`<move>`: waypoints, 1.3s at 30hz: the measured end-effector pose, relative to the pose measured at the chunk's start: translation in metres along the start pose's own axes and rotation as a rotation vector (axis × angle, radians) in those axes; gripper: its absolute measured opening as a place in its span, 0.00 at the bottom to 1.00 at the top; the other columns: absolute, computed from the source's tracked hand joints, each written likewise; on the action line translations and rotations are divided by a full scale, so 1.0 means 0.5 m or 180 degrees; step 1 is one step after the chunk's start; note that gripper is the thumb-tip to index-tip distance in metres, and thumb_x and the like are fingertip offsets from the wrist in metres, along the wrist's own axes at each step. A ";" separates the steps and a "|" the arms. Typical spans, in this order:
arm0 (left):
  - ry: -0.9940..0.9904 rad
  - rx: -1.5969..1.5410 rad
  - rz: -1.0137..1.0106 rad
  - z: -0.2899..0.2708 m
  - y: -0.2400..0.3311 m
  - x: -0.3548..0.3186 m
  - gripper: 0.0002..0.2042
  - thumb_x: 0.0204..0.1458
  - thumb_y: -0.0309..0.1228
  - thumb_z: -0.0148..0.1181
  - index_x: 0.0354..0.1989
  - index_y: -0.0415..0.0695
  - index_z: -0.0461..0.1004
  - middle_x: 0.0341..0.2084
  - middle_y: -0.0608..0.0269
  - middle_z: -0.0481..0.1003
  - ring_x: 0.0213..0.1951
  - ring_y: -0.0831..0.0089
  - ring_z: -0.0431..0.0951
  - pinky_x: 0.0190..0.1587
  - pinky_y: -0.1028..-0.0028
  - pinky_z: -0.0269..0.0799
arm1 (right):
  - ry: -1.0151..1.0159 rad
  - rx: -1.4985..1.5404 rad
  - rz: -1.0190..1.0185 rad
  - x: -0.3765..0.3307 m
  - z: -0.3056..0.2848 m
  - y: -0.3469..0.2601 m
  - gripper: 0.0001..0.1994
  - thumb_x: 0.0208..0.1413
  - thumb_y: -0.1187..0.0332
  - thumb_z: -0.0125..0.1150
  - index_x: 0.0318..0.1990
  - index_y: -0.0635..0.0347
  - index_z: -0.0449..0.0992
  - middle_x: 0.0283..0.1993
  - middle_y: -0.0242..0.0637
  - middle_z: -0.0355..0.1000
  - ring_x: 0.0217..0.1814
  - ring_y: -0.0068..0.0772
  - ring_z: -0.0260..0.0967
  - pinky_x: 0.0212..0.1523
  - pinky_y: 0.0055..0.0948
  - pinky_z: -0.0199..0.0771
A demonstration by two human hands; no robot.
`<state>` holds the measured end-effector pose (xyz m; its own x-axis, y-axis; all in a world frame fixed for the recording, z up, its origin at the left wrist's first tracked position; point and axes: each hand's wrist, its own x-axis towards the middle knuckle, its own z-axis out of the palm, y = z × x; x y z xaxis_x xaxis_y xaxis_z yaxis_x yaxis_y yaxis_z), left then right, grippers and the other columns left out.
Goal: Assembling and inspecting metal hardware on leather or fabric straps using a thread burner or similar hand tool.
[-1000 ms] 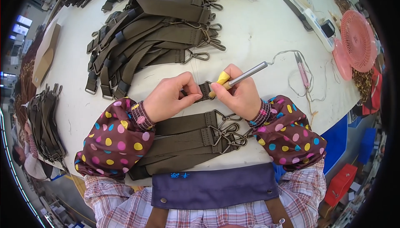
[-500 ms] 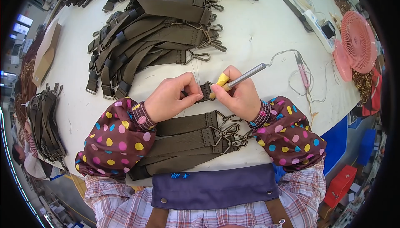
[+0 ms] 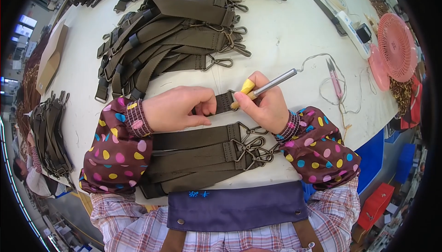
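Note:
My left hand has its fingers curled round a short piece of olive-brown webbing strap. The strap's stitched end, with a dark metal ring, sticks out toward my right hand. That hand is closed on a corded pen-shaped tool with a silver barrel and tan front part; a yellow wrap shows at its fingers. The tool's tip lies close to the ring and is partly hidden by my thumb. Nearer my body lie several finished-looking straps with metal snap hooks.
A large heap of similar straps covers the far left of the white table. At the right are pink-handled thread snips, a white power strip and a pink basket. Another strap bundle hangs at the left edge.
My left hand has shifted left along the strap, away from its end, so more of the stitched webbing shows. My right hand and the pen-shaped tool have barely moved.

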<state>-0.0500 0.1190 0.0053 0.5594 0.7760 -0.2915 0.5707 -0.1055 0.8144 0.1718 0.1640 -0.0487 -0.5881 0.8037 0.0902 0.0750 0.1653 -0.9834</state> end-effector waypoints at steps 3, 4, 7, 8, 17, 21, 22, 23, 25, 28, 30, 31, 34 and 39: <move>0.0206 0.0241 0.0051 -0.001 0.006 0.020 0.11 0.45 0.27 0.63 0.34 0.41 0.68 0.25 0.61 0.70 0.29 0.66 0.72 0.32 0.70 0.68 | -0.0059 0.0062 -0.0027 0.000 0.001 0.000 0.11 0.53 0.69 0.60 0.32 0.62 0.63 0.21 0.30 0.68 0.20 0.14 0.61 0.21 0.18 0.61; 0.0262 0.0295 0.0063 0.000 0.004 0.027 0.11 0.45 0.28 0.63 0.35 0.42 0.68 0.25 0.62 0.69 0.28 0.65 0.71 0.31 0.69 0.67 | -0.0058 0.0049 -0.0034 0.000 0.000 0.001 0.11 0.53 0.69 0.60 0.32 0.62 0.63 0.21 0.30 0.68 0.20 0.14 0.61 0.21 0.18 0.61; 0.0308 0.0520 0.0234 0.009 -0.007 0.038 0.10 0.46 0.29 0.62 0.34 0.43 0.68 0.25 0.62 0.68 0.27 0.66 0.70 0.30 0.69 0.66 | -0.0089 -0.0028 -0.0077 0.002 -0.001 0.007 0.11 0.53 0.69 0.60 0.32 0.62 0.63 0.20 0.29 0.67 0.20 0.14 0.60 0.21 0.19 0.60; 0.0302 0.0517 0.0236 0.009 -0.013 0.040 0.10 0.46 0.29 0.62 0.34 0.43 0.68 0.25 0.62 0.68 0.27 0.66 0.70 0.30 0.69 0.66 | -0.0128 -0.0094 -0.0118 0.002 -0.001 0.009 0.11 0.53 0.69 0.60 0.32 0.62 0.63 0.20 0.29 0.67 0.20 0.13 0.60 0.20 0.19 0.60; 0.0639 0.0282 0.0108 0.024 0.001 0.026 0.15 0.46 0.37 0.65 0.33 0.42 0.68 0.27 0.61 0.67 0.26 0.70 0.69 0.30 0.73 0.68 | 0.0369 0.0509 -0.0042 0.002 -0.001 0.004 0.10 0.53 0.71 0.59 0.32 0.62 0.63 0.21 0.28 0.67 0.23 0.13 0.65 0.22 0.18 0.63; 0.1167 0.1106 -0.0021 0.095 0.029 0.013 0.16 0.45 0.38 0.66 0.36 0.43 0.68 0.29 0.61 0.69 0.25 0.70 0.71 0.28 0.72 0.69 | 0.0215 0.0293 -0.0032 0.003 -0.005 -0.006 0.09 0.53 0.72 0.58 0.32 0.62 0.63 0.21 0.28 0.67 0.25 0.14 0.68 0.23 0.17 0.64; 0.1388 0.1390 -0.0082 0.106 0.026 0.016 0.16 0.45 0.38 0.65 0.36 0.43 0.68 0.29 0.61 0.69 0.26 0.69 0.73 0.29 0.72 0.70 | 0.0203 0.0267 -0.0042 0.003 -0.004 -0.005 0.09 0.53 0.71 0.58 0.32 0.62 0.63 0.21 0.29 0.68 0.24 0.14 0.67 0.23 0.17 0.64; 0.1463 0.1314 -0.0116 0.110 0.023 0.019 0.11 0.46 0.32 0.63 0.34 0.42 0.69 0.28 0.60 0.71 0.26 0.68 0.73 0.29 0.71 0.70 | 0.0190 0.0242 -0.0052 0.003 -0.003 -0.004 0.09 0.53 0.71 0.58 0.33 0.62 0.63 0.21 0.29 0.68 0.23 0.14 0.66 0.22 0.17 0.63; 0.1400 0.0919 -0.0065 0.100 0.006 0.022 0.09 0.47 0.29 0.62 0.32 0.41 0.70 0.26 0.60 0.71 0.25 0.68 0.73 0.28 0.72 0.69 | 0.0124 0.0114 -0.0056 0.002 -0.005 -0.001 0.09 0.53 0.71 0.58 0.33 0.62 0.63 0.21 0.30 0.69 0.22 0.14 0.65 0.22 0.17 0.62; 0.1387 0.0319 0.0115 0.076 -0.003 0.029 0.03 0.48 0.23 0.59 0.28 0.39 0.71 0.20 0.62 0.70 0.21 0.73 0.71 0.26 0.76 0.67 | 0.0065 -0.0007 -0.0091 0.001 -0.004 0.004 0.10 0.53 0.70 0.59 0.33 0.61 0.62 0.21 0.30 0.69 0.20 0.14 0.64 0.21 0.18 0.61; 0.1064 -0.0329 -0.0408 0.066 -0.003 0.027 0.05 0.49 0.26 0.60 0.30 0.39 0.70 0.19 0.61 0.70 0.21 0.72 0.70 0.26 0.73 0.66 | 0.0050 0.0019 -0.0121 0.004 -0.004 0.007 0.10 0.52 0.69 0.59 0.32 0.61 0.62 0.20 0.30 0.68 0.19 0.15 0.63 0.20 0.19 0.61; 0.1065 -0.0328 -0.0407 0.066 -0.003 0.026 0.05 0.49 0.26 0.60 0.30 0.39 0.70 0.19 0.61 0.70 0.21 0.72 0.70 0.26 0.73 0.66 | 0.0038 -0.0067 -0.0114 0.004 -0.003 0.007 0.11 0.52 0.68 0.59 0.32 0.61 0.62 0.20 0.31 0.68 0.19 0.16 0.63 0.20 0.20 0.61; 0.1062 -0.0721 -0.0510 0.067 -0.003 0.025 0.05 0.50 0.27 0.59 0.31 0.38 0.70 0.18 0.62 0.70 0.20 0.77 0.67 0.25 0.76 0.65 | 0.0009 -0.0207 -0.0086 0.003 -0.003 0.006 0.11 0.51 0.68 0.60 0.32 0.61 0.62 0.19 0.31 0.66 0.18 0.19 0.63 0.20 0.21 0.61; 0.1055 -0.0731 -0.0495 0.066 -0.001 0.025 0.05 0.51 0.26 0.58 0.31 0.38 0.70 0.18 0.63 0.70 0.20 0.77 0.68 0.25 0.76 0.65 | -0.0011 -0.0251 -0.0083 0.002 -0.001 0.008 0.12 0.51 0.67 0.60 0.32 0.60 0.62 0.18 0.33 0.66 0.17 0.22 0.64 0.20 0.23 0.62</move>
<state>-0.0232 0.1081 -0.0153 0.2324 0.9334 -0.2733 0.4634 0.1407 0.8749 0.1719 0.1655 -0.0523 -0.5934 0.7966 0.1150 0.1227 0.2307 -0.9653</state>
